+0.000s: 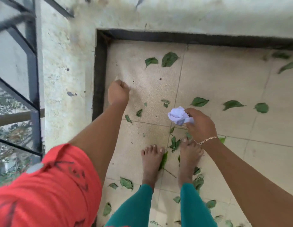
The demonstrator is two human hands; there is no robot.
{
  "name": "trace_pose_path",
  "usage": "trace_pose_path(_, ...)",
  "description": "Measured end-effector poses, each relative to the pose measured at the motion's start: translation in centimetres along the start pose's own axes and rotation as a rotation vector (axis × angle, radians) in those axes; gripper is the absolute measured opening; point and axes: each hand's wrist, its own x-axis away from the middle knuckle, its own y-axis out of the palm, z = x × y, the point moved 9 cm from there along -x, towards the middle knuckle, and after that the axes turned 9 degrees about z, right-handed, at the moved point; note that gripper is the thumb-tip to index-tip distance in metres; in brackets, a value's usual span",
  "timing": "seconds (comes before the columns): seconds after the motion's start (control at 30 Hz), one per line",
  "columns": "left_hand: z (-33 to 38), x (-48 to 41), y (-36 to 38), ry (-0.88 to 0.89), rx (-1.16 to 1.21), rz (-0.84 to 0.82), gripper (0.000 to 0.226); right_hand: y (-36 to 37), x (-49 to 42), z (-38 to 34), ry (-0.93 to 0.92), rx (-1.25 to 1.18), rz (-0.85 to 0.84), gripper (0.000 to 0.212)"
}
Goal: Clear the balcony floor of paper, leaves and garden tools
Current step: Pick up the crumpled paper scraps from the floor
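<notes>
My right hand [200, 123] is closed around a crumpled ball of white paper [177, 115], held above the beige tiled floor [216, 82]. My left hand [118, 92] hangs as a fist over the floor's left corner, and nothing shows in it. Green leaves lie scattered over the tiles: two near the far wall [168, 59], three in a row to the right [232, 104], small ones between my hands [139, 113], and several around my bare feet [174, 144]. No garden tools are in view.
A low plastered parapet [67, 76] with a dark skirting band [99, 71] bounds the floor on the left and far side. A black metal railing [32, 66] stands beyond it at the left. My feet [151, 161] stand on the tiles.
</notes>
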Motion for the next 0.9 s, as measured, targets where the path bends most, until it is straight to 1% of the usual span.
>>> trace_pose_path(0.1,1.3,3.5,-2.4,0.059,-0.04,-0.057,0.026,-3.6,2.1,0.6,0.078,-0.075,0.099,0.037)
trace_pose_path(0.2,4.2,7.8,-4.3,0.152,-0.071,-0.137,0.03,-7.9,5.0,0.4,0.144,-0.129,0.182,0.038)
trace_pose_path(0.3,7.5,12.2,-5.5,0.192,-0.062,-0.209,0.018,-12.3,8.0,0.8,0.231,-0.23,0.277,0.036)
trace_pose_path(0.37,10.0,15.4,-6.1,0.173,0.007,-0.256,0.009,-15.0,10.1,1.1,0.253,-0.278,0.319,0.035)
trace_pose_path(0.43,12.4,18.6,-6.2,0.136,0.092,-0.293,0.007,-17.5,12.3,2.0,0.293,-0.308,0.353,0.036)
trace_pose_path(0.53,16.0,23.4,-5.7,0.141,0.153,-0.347,0.01,-20.7,15.6,4.1,0.373,-0.365,0.402,0.039)
trace_pose_path(0.77,25.7,35.4,-3.3,0.324,0.075,-0.471,0.018,-27.6,23.9,11.4,0.529,-0.474,0.526,0.039)
trace_pose_path(0.9,31.1,42.4,-0.8,0.358,0.094,-0.538,0.01,-31.8,28.3,16.5,0.61,-0.515,0.591,0.041)
